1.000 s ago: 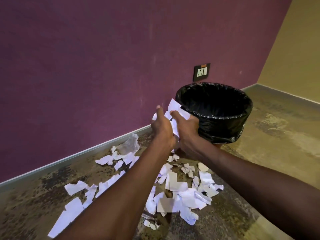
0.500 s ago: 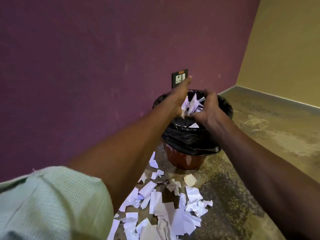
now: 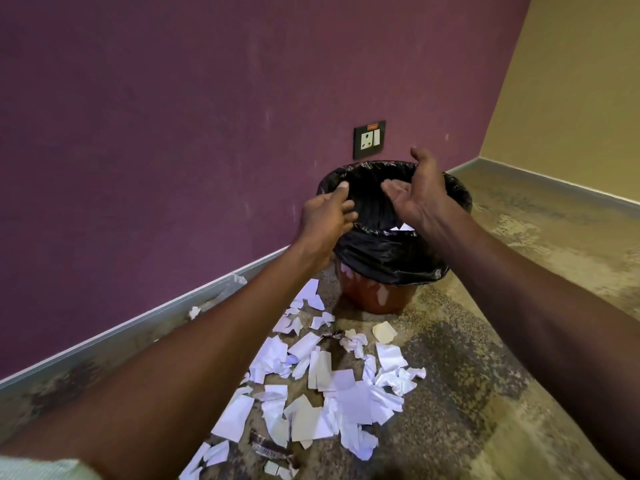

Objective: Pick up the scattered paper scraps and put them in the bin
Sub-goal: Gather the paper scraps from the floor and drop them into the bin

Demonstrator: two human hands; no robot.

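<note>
Two empty hands, left hand [image 3: 327,216] and right hand [image 3: 417,195], over the bin [image 3: 388,258]; paper scraps [image 3: 322,386] below.

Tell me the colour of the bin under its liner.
Reddish-brown, below the black liner on the bin; the head view shows it.

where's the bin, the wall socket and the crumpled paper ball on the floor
bin [image 3: 388,261]: head view, black liner on its front wall
wall socket [image 3: 369,139]: head view, middle of plate
crumpled paper ball [image 3: 354,342]: head view, its centre
</note>
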